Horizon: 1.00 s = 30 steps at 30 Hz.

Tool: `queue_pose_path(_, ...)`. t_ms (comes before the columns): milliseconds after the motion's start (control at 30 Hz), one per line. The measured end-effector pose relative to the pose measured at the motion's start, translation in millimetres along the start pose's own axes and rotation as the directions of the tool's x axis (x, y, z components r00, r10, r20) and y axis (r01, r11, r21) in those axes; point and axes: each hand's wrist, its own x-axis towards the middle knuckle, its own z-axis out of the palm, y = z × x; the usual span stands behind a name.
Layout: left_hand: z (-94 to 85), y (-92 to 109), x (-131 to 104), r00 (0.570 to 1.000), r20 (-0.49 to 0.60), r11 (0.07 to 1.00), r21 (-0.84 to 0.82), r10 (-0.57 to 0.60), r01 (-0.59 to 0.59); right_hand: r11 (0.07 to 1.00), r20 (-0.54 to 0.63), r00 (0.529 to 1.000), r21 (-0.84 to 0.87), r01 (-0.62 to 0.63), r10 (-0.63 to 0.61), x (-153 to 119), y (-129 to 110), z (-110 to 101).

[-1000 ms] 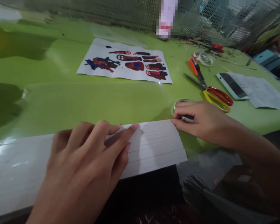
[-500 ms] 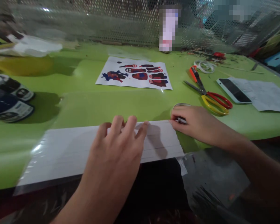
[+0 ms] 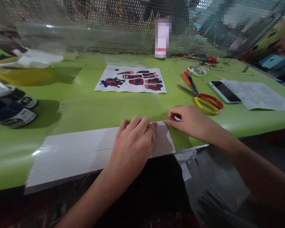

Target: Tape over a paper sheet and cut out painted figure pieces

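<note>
The left hand (image 3: 134, 142) lies bunched on lined white paper (image 3: 78, 152), fingertips hidden — the right hand (image 3: 192, 122) pinches by its corner, on what I can't tell.

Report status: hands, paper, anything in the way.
Left hand on white lined paper. Right hand at its far right corner. Scissors beyond right hand, off the paper.
</note>
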Motion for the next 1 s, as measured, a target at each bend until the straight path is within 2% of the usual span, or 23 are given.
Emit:
queue_pose_path(167, -5.2, 3, 6, 0.999, 0.043, 0.999, 0.022, 0.024, -0.025, 0.992, -0.003, 0.999, 0.111, 0.053, -0.053, -1, 6, -1)
queue_pose_path(300, -9.8, 8, 18, 0.987, 0.155, 0.999, -0.008, 0.036, -0.036, 0.988, 0.002, 0.997, 0.131, 0.080, -0.081, -1, 8, -2)
queue_pose_path(400, -5.9, 12, 30, 0.975, 0.218, 0.998, -0.056, 0.033, -0.021, 0.991, 0.004, 0.998, 0.125, 0.058, -0.059, 0, 10, -1)
queue_pose_path(533, 6.7, 12, 38, 0.989, 0.144, 0.996, -0.080, -0.038, 0.050, 0.990, -0.016, 0.999, 0.136, 0.036, -0.035, 0, 14, 4)
queue_pose_path(667, 12.8, 8, 37, 0.995, 0.100, 0.991, -0.132, -0.001, 0.014, 0.985, -0.049, 0.998, 0.166, 0.050, -0.042, -2, 17, 7)
queue_pose_path(800, 13.5, 6, 36, 0.993, 0.111, 0.980, -0.198, 0.029, -0.007, 0.977, -0.069, 0.998, 0.213, 0.026, -0.012, -6, 17, 9)
queue_pose_path(900, 12.0, 5, 37, 0.992, 0.120, 0.984, -0.176, 0.043, -0.021, 0.975, -0.098, 0.995, 0.224, 0.014, 0.009, -9, 15, 12)
queue_pose_path(1000, 5.2, 0, 41, 0.970, 0.191, 0.982, -0.141, 0.150, -0.124, 0.972, -0.133, 0.991, 0.232, 0.030, 0.001, -10, 13, 14)
